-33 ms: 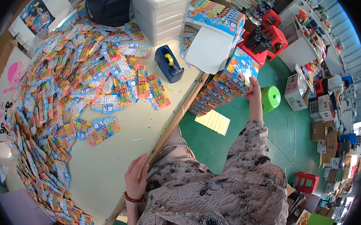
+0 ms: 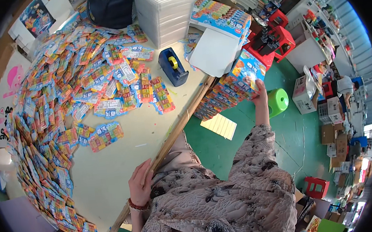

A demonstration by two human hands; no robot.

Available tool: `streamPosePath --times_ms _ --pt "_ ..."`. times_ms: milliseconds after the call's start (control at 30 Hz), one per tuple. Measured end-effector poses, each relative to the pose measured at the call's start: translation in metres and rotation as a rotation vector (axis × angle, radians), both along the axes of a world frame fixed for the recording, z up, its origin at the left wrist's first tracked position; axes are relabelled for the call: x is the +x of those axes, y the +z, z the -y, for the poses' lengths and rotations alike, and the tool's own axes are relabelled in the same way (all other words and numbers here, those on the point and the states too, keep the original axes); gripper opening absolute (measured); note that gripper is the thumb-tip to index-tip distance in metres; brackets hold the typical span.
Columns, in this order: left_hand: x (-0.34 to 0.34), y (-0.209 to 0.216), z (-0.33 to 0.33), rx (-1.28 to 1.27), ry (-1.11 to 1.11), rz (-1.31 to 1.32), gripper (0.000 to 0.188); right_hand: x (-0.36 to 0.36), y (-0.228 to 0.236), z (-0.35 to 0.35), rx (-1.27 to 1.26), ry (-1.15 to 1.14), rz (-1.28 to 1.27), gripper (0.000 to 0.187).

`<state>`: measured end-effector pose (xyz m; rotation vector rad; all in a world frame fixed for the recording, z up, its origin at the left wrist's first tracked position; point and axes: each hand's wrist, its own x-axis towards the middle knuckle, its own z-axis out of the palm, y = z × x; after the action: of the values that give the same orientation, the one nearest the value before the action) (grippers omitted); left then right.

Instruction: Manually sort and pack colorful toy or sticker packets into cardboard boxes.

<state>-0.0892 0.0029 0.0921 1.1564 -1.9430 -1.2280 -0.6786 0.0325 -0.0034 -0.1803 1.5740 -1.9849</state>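
I see right hand point(image 2: 260, 94) gripping one card-pack stack point(image 2: 231, 89), long axis running lower-left to upper-right | left hand point(image 2: 140, 184) flat, empty, on counter point(image 2: 111, 164) edge

Tape dispenser point(image 2: 173, 67) on table point(image 2: 111, 164), packets point(image 2: 63, 94) left, stool point(image 2: 277, 101) right.

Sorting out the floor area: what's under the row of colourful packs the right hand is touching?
Green floor and a pale yellow sheet show below the row. What supports it is hidden by the packs themselves.
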Motion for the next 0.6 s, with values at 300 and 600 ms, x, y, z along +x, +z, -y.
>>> streamPosePath --times_ms 300,600 --pt "0.0 -0.023 -0.002 -0.037 0.027 0.011 0.04 0.012 0.009 0.009 0.432 -0.12 -0.518 0.052" --pt "0.024 -0.065 -0.007 -0.184 0.138 0.681 0.076 -0.047 -0.002 0.034 0.221 0.099 -0.302 0.038"
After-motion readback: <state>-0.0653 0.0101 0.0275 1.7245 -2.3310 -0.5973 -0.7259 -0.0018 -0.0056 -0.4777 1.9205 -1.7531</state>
